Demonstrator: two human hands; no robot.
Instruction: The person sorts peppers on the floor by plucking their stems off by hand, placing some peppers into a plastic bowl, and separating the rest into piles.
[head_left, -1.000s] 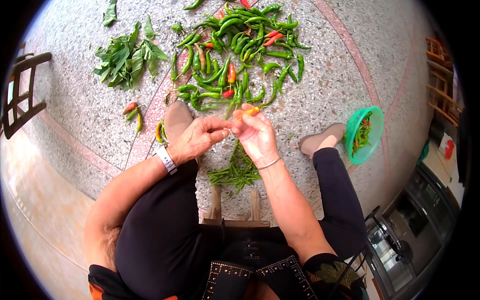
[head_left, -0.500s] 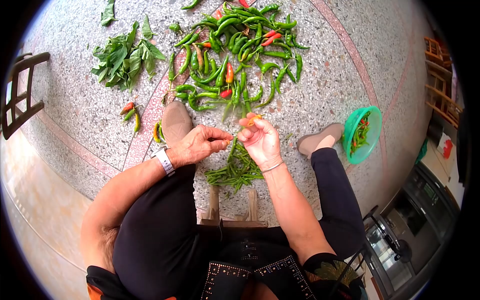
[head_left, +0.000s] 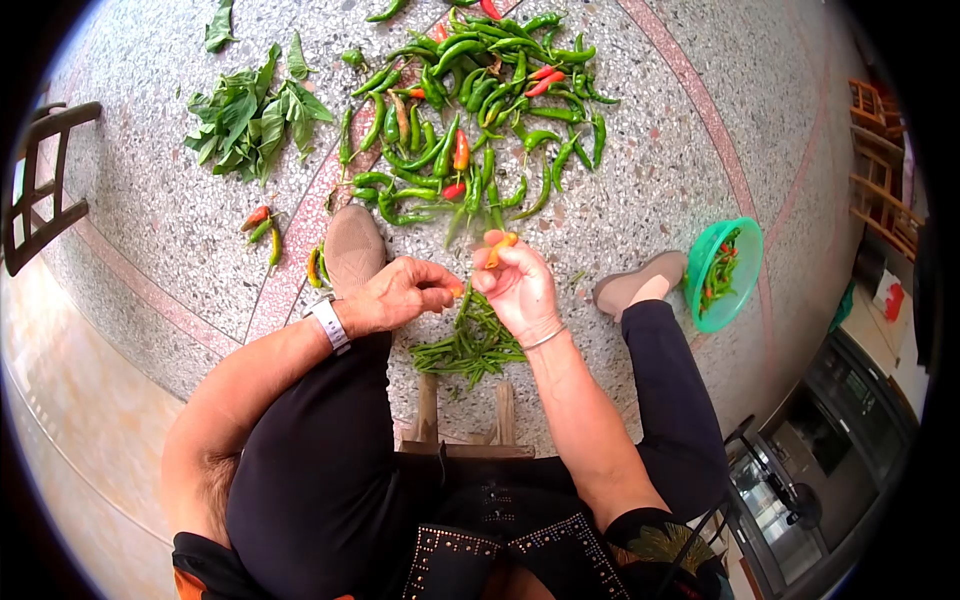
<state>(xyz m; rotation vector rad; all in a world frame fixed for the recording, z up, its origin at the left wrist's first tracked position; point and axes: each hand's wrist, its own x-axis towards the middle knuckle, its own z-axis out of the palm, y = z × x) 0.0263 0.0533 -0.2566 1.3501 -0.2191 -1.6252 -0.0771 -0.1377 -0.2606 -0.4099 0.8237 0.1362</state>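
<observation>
One orange chili (head_left: 502, 249) (smooth, bent) — pinched in right hand (head_left: 522, 288); speckled floor (head_left: 640, 190).

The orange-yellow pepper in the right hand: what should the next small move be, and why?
Probably let go of the small orange piece pinched in the left hand: it is apart from the orange-yellow pepper in the right hand, and the freed left hand could then reach that nearby pepper.

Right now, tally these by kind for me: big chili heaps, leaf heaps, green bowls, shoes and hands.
Big chili heap: 1
Leaf heap: 1
Green bowl: 1
Shoes, left shoe and right shoe: 2
Hands, left hand and right hand: 2
Total: 7
</observation>
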